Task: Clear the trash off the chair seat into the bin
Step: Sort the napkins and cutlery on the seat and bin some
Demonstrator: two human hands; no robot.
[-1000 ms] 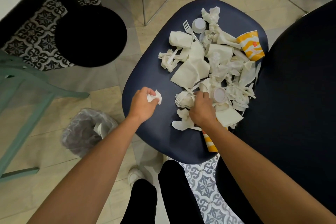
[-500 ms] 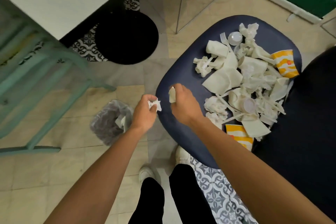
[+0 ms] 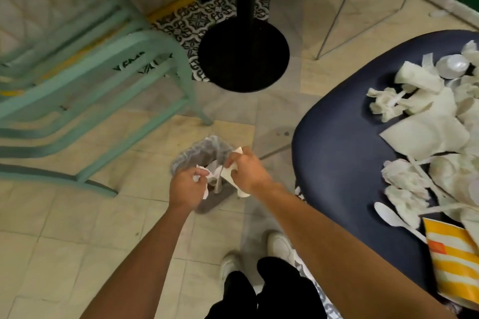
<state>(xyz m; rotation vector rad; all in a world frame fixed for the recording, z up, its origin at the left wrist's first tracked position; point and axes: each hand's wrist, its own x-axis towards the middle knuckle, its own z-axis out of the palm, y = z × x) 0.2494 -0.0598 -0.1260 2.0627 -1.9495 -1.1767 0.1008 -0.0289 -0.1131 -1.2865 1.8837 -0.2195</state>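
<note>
Both bare forearms reach forward and down from the lower edge of the view, converging over the bin. The left hand hangs above the bin's near-left rim, knuckles up, its fingers curled into a loose fist around a crumpled white napkin. The right hand hovers just to the right of it, over the bin's right rim, wrist bent slightly down, fingers pinching a flattened piece of white paper. The two hands are near each other, not touching.

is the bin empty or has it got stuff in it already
Not empty: white paper scraps show inside the bin, between the left hand and right hand above it. How full, cannot tell.
</note>
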